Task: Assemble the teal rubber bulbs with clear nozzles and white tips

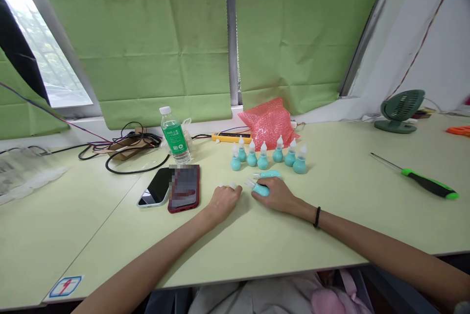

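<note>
My right hand [276,194] is wrapped round a teal squeeze bulb [260,189] that lies on its side, its clear tip pointing left. Just behind it, another teal bulb [270,174] lies flat, close to my fingers. My left hand [223,202] rests on the table to the left, fingers curled under. Small whitish bits [232,185] show at its fingertips; what they belong to is hidden. Farther back stand several upright teal bulbs [262,161] with pale pointed tips, in a loose cluster.
Two phones, one dark-screened [156,189] and one red-cased [184,191], lie left of my left hand. A water bottle [175,137], black cables [128,150], a yellow power strip [231,137] and pink bubble wrap [270,123] sit behind. Rightward are a screwdriver [426,181] and green fan [400,110].
</note>
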Available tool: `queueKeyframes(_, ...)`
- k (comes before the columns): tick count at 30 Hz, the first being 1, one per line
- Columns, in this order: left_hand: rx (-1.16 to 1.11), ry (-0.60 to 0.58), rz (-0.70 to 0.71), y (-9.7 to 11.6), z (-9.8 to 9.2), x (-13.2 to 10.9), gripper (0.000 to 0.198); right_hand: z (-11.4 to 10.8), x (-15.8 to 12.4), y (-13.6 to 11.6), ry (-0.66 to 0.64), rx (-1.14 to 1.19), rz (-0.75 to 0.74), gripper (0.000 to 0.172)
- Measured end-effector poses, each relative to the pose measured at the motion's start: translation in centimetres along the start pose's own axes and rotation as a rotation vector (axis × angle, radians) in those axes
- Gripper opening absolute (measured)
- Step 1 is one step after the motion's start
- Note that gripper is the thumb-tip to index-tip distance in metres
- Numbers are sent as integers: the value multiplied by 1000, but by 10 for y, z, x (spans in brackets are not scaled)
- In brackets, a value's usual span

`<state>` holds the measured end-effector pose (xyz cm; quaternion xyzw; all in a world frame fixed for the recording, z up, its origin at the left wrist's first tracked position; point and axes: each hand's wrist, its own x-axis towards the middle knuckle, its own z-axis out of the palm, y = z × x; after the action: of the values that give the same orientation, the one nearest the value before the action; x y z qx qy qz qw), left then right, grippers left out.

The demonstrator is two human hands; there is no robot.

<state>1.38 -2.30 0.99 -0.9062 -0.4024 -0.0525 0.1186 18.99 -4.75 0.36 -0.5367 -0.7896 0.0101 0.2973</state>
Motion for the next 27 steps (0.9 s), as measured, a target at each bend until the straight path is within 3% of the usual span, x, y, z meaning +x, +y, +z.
queueKeyframes(4, -99, 100, -106, 2, -11, -4, 25, -2, -3, -5, -18, -1, -58, 13)
queueKeyframes(8, -478, 213, -156, 8, -24, -9, 30, -5, -10, -17, -57, 16, -136, 9)
queueKeyframes(10, -635, 171, -108, 11, -26, -10, 36, -6, -14, -24, -77, 46, -170, 6)
queueKeyframes(14, -996, -31, -8, 14, -24, -9, 44, -10, -18, -32, -120, 95, -225, 7)
queueKeyframes(19, -1388, -128, -58, 14, -23, -6, 43, -16, -17, -34, -162, 115, -285, 12)
queueKeyframes(27, -1790, -319, -175, 13, -23, -4, 38, -12, -19, -31, -76, 139, -427, 14)
